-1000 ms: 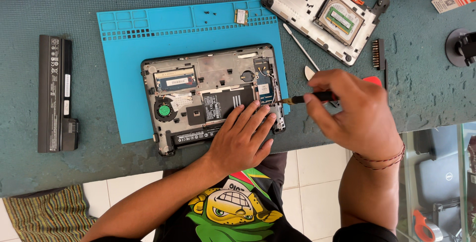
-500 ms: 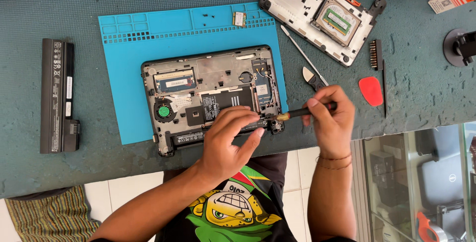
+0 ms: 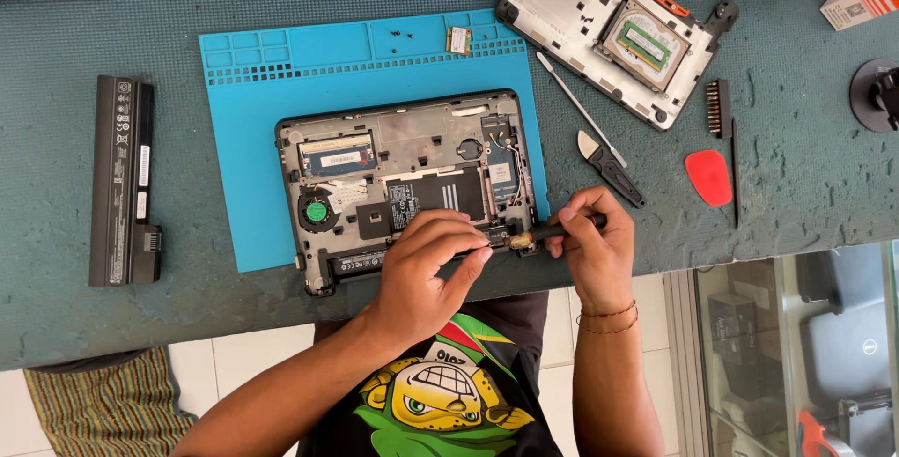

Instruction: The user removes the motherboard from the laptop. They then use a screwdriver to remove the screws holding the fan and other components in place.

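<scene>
Both hands work at the near edge of the opened laptop [image 3: 407,185] on my blue mat [image 3: 253,139]: left hand [image 3: 426,274] curled, fingertips pressing its edge, right hand [image 3: 590,246] closed around a screwdriver [image 3: 552,230].

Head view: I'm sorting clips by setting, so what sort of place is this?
Likely an electronics repair bench. An opened laptop lies on a blue repair mat, its removed cover and battery lie aside, and the right hand holds a screwdriver to it.

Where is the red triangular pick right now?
In the head view, the red pick lies on the green table, right of the opened laptop, beside the bit strip.
</scene>
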